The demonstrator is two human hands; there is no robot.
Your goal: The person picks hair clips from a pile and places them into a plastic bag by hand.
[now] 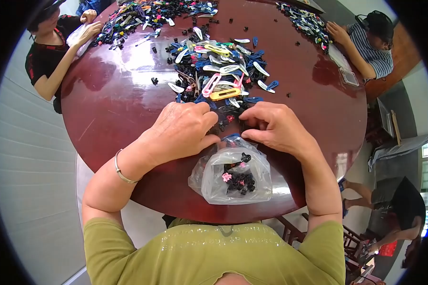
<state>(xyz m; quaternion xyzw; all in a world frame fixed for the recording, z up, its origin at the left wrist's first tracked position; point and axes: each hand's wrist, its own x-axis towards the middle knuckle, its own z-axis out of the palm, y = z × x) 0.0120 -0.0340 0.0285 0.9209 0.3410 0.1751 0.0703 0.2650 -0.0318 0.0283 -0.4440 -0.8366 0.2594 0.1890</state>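
My left hand (188, 124) is at the near edge of a pile of hair clips (218, 66), its fingers bent and curled down. Whether its fingertips hold anything is hidden. To the right, my right hand (266, 124) has thumb and forefinger apart, with nothing visible between them. Small dark clips and a red flower piece (230, 118) lie between the hands. Just below them, a clear plastic bag (209, 183) stands open on the table, containing black claw clips (245, 184) and pink flower pieces (227, 177).
The round dark red table (109, 114) holds two more clip piles, at the back left (133, 19) and back right (304, 26). One person (52, 47) sits left, another (371, 47) right beside a clear case (348, 76). A further person (399, 204) is at lower right.
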